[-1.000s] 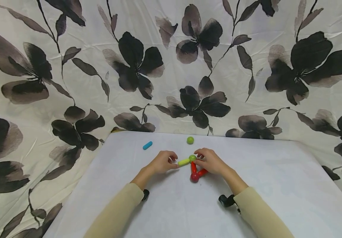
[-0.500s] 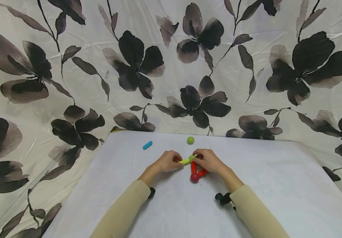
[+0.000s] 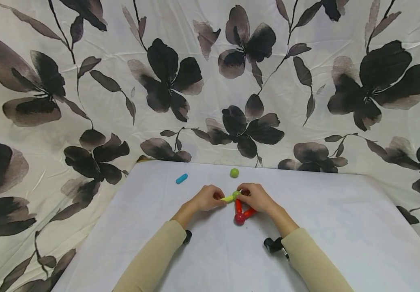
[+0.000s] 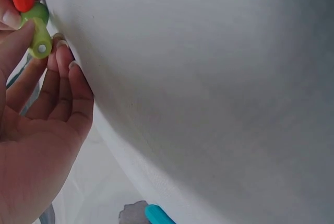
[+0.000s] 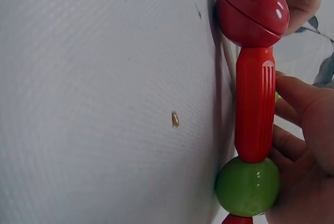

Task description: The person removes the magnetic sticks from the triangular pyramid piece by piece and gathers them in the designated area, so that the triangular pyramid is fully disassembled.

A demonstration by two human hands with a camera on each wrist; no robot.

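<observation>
My left hand [image 3: 207, 198] pinches a yellow-green rod [image 3: 228, 199] between thumb and fingers; the rod's hollow end [image 4: 42, 49] faces out in the left wrist view. Its other end joins a light green ball [image 3: 236, 194], which my right hand [image 3: 256, 197] grips. From that ball a red rod [image 3: 238, 207] runs to a dark red ball [image 3: 239, 219]. A second red rod [image 5: 254, 104] leads from the red ball to another green ball [image 5: 248, 186], hidden by my right hand in the head view. A further red piece [image 5: 238, 220] shows below this ball.
Farther back on the white table [image 3: 323, 227] lie a loose green ball [image 3: 234, 173] and a blue rod [image 3: 182, 178]. A floral cloth [image 3: 210, 81] hangs behind the table's far edge. A small brownish speck [image 5: 175, 119] marks the tabletop.
My left hand has moved right, from the tip of the yellow-green rod to a fuller pinch covering more of it. The right hand has stayed nearly in place at the light green ball.
</observation>
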